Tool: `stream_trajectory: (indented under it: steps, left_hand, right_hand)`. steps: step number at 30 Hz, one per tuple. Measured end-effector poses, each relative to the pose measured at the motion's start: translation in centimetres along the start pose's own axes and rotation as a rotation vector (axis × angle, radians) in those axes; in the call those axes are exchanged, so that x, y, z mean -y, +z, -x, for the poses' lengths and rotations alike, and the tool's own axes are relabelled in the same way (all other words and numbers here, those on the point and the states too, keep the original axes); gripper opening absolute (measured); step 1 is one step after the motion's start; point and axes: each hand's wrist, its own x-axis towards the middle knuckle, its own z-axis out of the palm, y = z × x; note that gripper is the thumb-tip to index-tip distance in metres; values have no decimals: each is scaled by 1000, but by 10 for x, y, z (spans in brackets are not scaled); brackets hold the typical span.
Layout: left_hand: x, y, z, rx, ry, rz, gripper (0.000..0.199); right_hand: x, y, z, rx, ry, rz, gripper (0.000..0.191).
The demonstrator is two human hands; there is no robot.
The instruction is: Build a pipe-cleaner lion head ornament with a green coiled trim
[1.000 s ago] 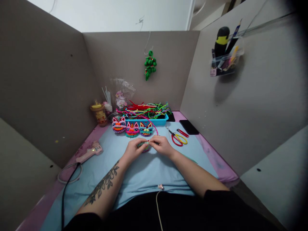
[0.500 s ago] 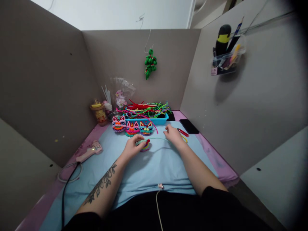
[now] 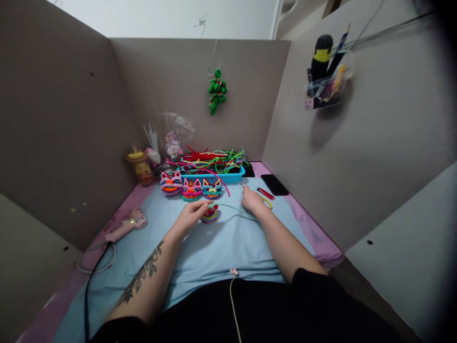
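My left hand point(image 3: 194, 213) pinches the top of a small rainbow-striped craft piece point(image 3: 210, 215) made of fuzzy stems, just above the blue cloth. From that piece a thin mint-green stem point(image 3: 232, 207) runs right, passing under my right hand point(image 3: 251, 197). The fingers of my right hand are closed around a small, slim pointed tool point(image 3: 240, 185), perhaps scissors or tweezers, whose tip points up and left. Three finished-looking animal heads, pink-purple point(image 3: 171, 184), pink point(image 3: 192, 190) and teal point(image 3: 212, 189), sit in a row behind my left hand.
Behind stands a blue tray point(image 3: 228, 178) heaped with colourful stems. A red tool point(image 3: 265, 193), a yellow loop point(image 3: 268, 203) and a black phone point(image 3: 274, 184) lie right. At left are a pink glue gun point(image 3: 128, 225) with its cable and a cup point(image 3: 141, 166).
My left hand has turned, showing more of the striped piece. A slim tool now shows at my right fingertips. The whole view has shifted slightly.
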Motion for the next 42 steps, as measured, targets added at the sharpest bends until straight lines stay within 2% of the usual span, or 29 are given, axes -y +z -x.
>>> stream_trajectory:
  steps: [3,7,10,14,16,19,21,22,24,26,29,32,35,42]
  left_hand:
    - [0,0,-1,7,-33,67,43]
    - [6,-4,-4,46,-135,216,39]
    - [9,-9,-3,99,-200,346,38]
    - [7,-20,-2,134,-216,597,38]
    - [5,-29,-4,45,-143,770,32]
    - [1,-46,-10,-295,9,1045,19]
    - [0,-57,-15,-528,72,1174,25]
    - [0,-61,-17,-607,88,1214,29]
    - [0,-66,-19,-690,105,1242,32]
    - [1,-66,-20,-690,97,1218,32]
    - [3,-57,-19,-614,34,1116,29]
    - [6,-47,-18,-518,-33,993,25]
    - [9,-41,-17,-461,-40,902,23]
    - [12,-41,-14,-440,60,774,27]
  right_hand:
    - [-2,-1,1,-66,-17,-52,37]
    - [-6,-6,6,-222,-96,-203,33]
    - [-15,-10,7,-315,-159,-445,29]
    - [-26,-15,1,-402,-247,-910,27]
    - [-29,-17,-3,-434,-257,-1114,28]
    - [-28,-18,-8,-455,-246,-1355,36]
    - [-25,-17,-9,-388,-255,-1489,41]
    - [-24,-17,-8,-324,-264,-1543,44]
    - [-23,-16,-7,-173,-285,-1619,48]
    - [-22,-14,-5,-47,-308,-1654,51]
    - [-21,-11,-2,49,-332,-1650,53]
    - [-16,-9,2,60,-346,-1616,48]
    - [-8,-7,7,38,-376,-1536,37]
    - [18,0,34,29,-592,-1081,28]
